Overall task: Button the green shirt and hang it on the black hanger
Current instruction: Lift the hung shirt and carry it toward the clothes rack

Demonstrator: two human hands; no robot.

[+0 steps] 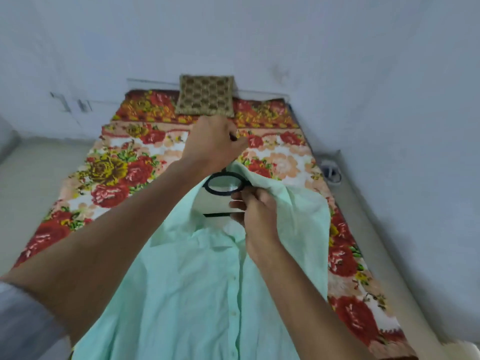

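Observation:
The pale green shirt [187, 289] hangs in front of me above the bed, its button placket closed down the middle. A black hanger [224, 189] sits inside the collar, showing its ring and a short crossbar. My left hand [214, 145] is raised above the collar, closed around the hanger's hook. My right hand [253, 211] pinches the shirt's right collar and shoulder cloth beside the hanger ring. The hanger's arms are hidden under the fabric.
A bed with a red floral blanket [124, 175] lies below, a brown patterned cushion [206, 98] at its far end against the white wall [363, 74]. A pale floor strip runs on the left, a ledge with a small object [331, 172] on the right.

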